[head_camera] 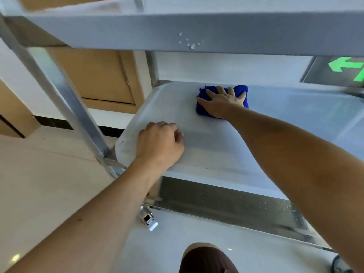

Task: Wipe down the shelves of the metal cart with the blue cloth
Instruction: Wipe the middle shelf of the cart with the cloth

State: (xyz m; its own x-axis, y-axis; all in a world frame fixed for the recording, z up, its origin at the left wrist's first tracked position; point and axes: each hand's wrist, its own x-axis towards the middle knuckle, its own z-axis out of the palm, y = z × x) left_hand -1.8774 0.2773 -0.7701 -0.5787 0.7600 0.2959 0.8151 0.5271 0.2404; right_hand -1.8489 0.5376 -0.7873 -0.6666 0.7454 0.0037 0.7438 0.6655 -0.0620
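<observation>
Right hand [223,101] lies flat, fingers spread, palm pressing the blue cloth [241,92] onto the middle shelf [285,115] of the metal cart [65,99]; it is not gripping, just pinning the cloth down. The cloth sits bunched at the far back edge of that shelf, left of centre, directly under the palm, with blue showing past the fingertips and on the right. Left hand [160,143] rests near the front left corner of the same shelf, fingers curled into a loose fist, holding nothing, likely bracing. The shelf's long axis runs left to right, and most of its unwiped-looking length stretches away to the right of the cloth, so the next stroke probably goes rightward along the back edge or pulls toward the front. The right arm is the working one. The top shelf [197,30] overhangs, with water drops [192,45] on its front lip. The bottom shelf [236,205] shows droplets too.
</observation>
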